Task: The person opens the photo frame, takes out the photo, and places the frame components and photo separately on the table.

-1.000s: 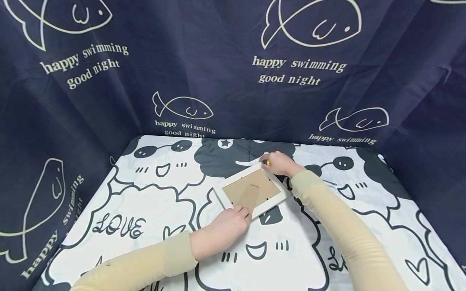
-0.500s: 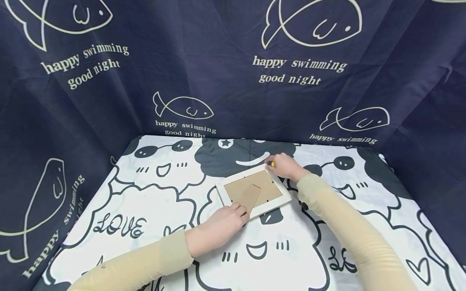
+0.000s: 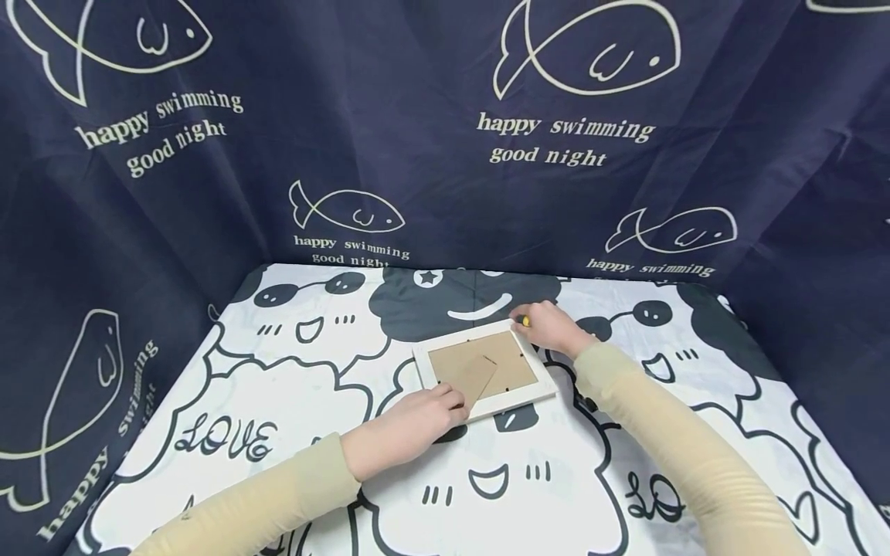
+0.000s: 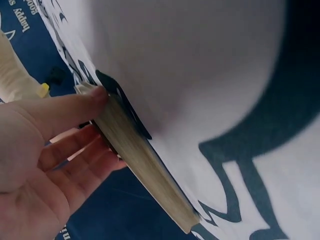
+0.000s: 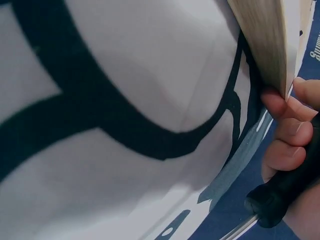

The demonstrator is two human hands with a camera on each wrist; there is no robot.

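Note:
A white picture frame [image 3: 518,398] lies back side up on the patterned cloth, showing a brown backboard [image 3: 455,359] with an easel leg [image 3: 476,378] and small dark tabs. My left hand [image 3: 410,425] grips its near left side. In the left wrist view, the thumb is on the frame's wooden side [image 4: 145,160] while the fingers reach over its back. At the far right corner is my right hand [image 3: 549,326], with thumb and index finger pinching that corner. Its other fingers curl round a screwdriver [image 5: 292,185] with a black handle, yellow end and metal shaft.
A white cloth [image 3: 278,417] with black cartoon drawings covers the table. Dark blue curtains [image 3: 431,139] with fish prints hang close behind it and along both sides.
The picture frame has shifted slightly right and turned a little, its near edge now more level. My left hand has slid left with its near side; my right hand has moved slightly right.

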